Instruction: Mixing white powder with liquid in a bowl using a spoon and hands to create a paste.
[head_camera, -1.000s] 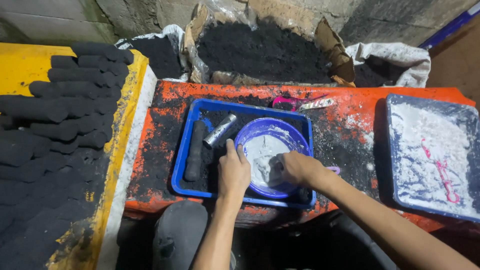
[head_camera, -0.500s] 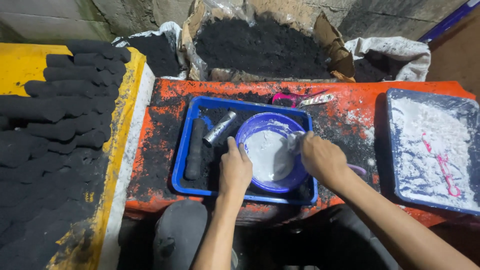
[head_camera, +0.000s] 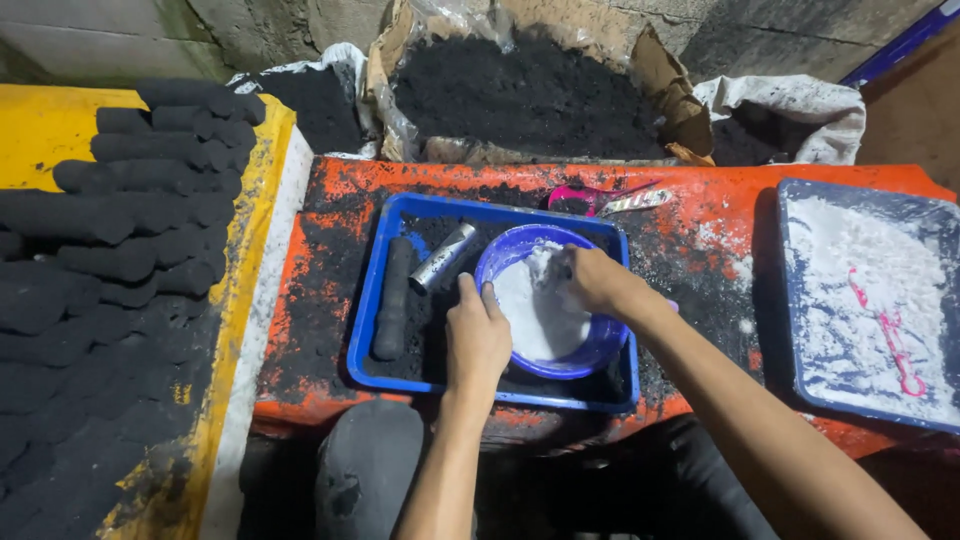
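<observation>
Stacked black cylindrical briquettes (head_camera: 130, 230) lay well apart at the far left. Inside the blue plastic tray (head_camera: 365, 325), a black rod (head_camera: 392, 297) and a metal tube (head_camera: 443, 257) left little room beside the round blue bowl of white powder (head_camera: 590, 350). The left hand (head_camera: 476, 335) steadied that bowl's near rim, fingers together. The right hand (head_camera: 592, 280) worked the powder, fingers seemingly curled; lifting out would call for clearing the rim.
</observation>
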